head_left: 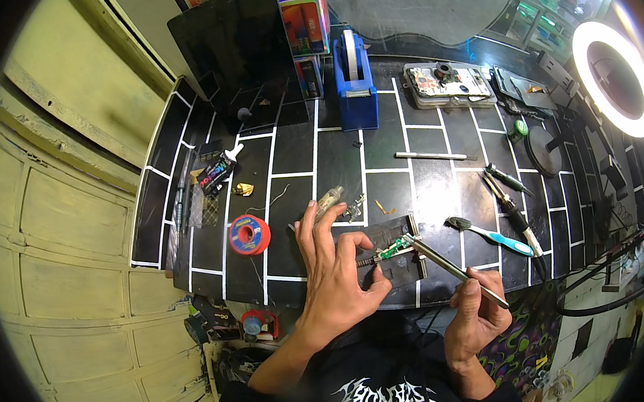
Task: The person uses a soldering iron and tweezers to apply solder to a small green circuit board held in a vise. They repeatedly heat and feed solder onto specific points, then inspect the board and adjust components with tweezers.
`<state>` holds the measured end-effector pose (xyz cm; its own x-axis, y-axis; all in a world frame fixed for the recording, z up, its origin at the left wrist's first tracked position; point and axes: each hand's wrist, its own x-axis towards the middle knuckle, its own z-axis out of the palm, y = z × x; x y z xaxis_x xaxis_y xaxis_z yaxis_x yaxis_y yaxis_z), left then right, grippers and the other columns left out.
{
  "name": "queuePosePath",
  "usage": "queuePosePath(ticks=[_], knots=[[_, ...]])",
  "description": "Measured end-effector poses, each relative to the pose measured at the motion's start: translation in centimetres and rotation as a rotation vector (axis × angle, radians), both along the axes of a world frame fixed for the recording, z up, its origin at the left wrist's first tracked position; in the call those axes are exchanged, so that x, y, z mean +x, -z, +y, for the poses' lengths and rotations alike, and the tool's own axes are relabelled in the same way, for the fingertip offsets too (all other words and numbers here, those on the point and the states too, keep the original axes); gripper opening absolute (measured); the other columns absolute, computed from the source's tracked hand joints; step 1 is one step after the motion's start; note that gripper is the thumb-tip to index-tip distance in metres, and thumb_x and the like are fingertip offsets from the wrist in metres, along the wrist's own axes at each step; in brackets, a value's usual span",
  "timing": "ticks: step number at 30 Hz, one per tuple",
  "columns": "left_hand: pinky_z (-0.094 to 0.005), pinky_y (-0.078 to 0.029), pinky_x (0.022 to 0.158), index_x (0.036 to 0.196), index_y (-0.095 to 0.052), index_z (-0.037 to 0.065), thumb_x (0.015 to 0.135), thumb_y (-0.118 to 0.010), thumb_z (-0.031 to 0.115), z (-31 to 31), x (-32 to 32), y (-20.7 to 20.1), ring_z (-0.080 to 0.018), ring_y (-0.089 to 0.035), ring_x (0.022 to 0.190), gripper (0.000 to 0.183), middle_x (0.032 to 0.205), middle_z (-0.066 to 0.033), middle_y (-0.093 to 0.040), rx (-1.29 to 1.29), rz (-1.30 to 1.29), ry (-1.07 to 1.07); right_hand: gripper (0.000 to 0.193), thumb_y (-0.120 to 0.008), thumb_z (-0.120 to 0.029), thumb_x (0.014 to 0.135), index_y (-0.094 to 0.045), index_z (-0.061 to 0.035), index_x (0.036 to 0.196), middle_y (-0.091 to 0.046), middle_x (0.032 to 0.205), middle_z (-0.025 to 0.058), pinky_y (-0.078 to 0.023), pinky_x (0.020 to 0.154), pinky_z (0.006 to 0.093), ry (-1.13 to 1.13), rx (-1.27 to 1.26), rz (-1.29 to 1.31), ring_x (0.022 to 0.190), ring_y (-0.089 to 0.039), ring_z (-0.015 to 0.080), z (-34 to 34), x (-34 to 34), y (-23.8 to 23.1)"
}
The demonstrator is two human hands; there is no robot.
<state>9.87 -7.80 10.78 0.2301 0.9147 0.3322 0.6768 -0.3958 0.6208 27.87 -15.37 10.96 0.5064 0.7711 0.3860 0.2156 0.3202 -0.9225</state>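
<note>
The right hand [477,318] grips one pair of metal tweezers [453,263], its tips at the small green board [394,249], while the left hand [341,277] has thumb and forefinger on either side of the dark ribbed strip [367,261] at the board's left end (I cannot tell whether they pinch it). The board is a single narrow, bright green piece with pale metallic parts, lying over one dark holder [383,231] close to the worktop [439,194]'s near edge. Just right of that holder, near the same edge, lies one blue-and-white toothbrush [498,239], and beyond it one soldering iron [513,215]. One red solder spool [236,239] sits toward the left edge, with one black tube [216,175] farther back. One metal rod [432,156] lies toward the far edge, where one blue tape dispenser [359,109] stands; one lit ring lamp [583,60] rises at the right edge.
</note>
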Motion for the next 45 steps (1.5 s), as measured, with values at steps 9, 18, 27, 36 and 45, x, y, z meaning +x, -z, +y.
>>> queuePosePath(ticks=[9,18,27,36,45], knots=[[-0.0727,-0.011,0.115,0.097,-0.057,0.007,0.066,-0.076,0.014,-0.2,0.6,0.1,-0.0489,-0.017,0.149,0.037,0.143,-0.0217,-0.039,0.013,0.060,-0.032,0.015,-0.069,-0.002,0.096,-0.071,0.0050,0.110,-0.063,0.092,0.0098,-0.044,0.056,0.0215,0.010,-0.012,-0.002,0.067,-0.059,0.0093,-0.4,-0.1,0.1],[-0.0734,-0.010,0.115,0.096,-0.056,0.007,0.066,-0.076,0.014,-0.4,1.0,0.1,-0.0485,-0.019,0.148,0.037,0.141,-0.0216,-0.041,0.003,0.076,-0.035,0.016,-0.068,-0.001,0.096,-0.070,0.0053,0.111,-0.063,0.092,0.0100,-0.045,0.056,0.0216,0.002,-0.008,-0.008,0.067,-0.058,0.0095,-0.7,0.0,0.3],[-0.0597,-0.023,0.117,0.115,-0.060,0.006,0.066,-0.078,0.010,-1.8,0.1,-0.6,-0.0488,-0.022,0.146,0.053,0.143,-0.0215,-0.040,0.033,0.023,-0.045,0.017,-0.067,-0.004,0.098,-0.070,0.0060,0.111,-0.062,0.092,0.0095,-0.044,0.055,0.0218,0.029,0.000,0.026,0.067,-0.057,0.0095,-1.0,0.6,0.3],[-0.0577,-0.025,0.117,0.102,-0.069,0.008,0.070,-0.078,0.008,-4.2,-4.2,-1.5,-0.0459,-0.027,0.146,0.033,0.140,-0.0210,-0.046,0.023,0.020,-0.120,0.016,-0.065,-0.006,0.099,-0.069,0.0053,0.109,-0.059,0.091,0.0068,-0.041,0.054,0.0215,0.098,0.002,0.020,0.066,-0.054,0.0083,-1.4,-0.8,0.2],[-0.0528,-0.032,0.115,0.093,-0.079,0.009,0.076,-0.080,0.002,-4.2,-6.2,-0.9,-0.0413,-0.035,0.143,0.019,0.132,-0.0137,-0.057,0.058,-0.028,-0.117,0.016,-0.064,-0.006,0.100,-0.069,0.0048,0.110,-0.058,0.090,0.0067,-0.040,0.056,0.0215,0.055,-0.003,0.018,0.066,-0.053,0.0086,-1.6,-1.7,0.2]])
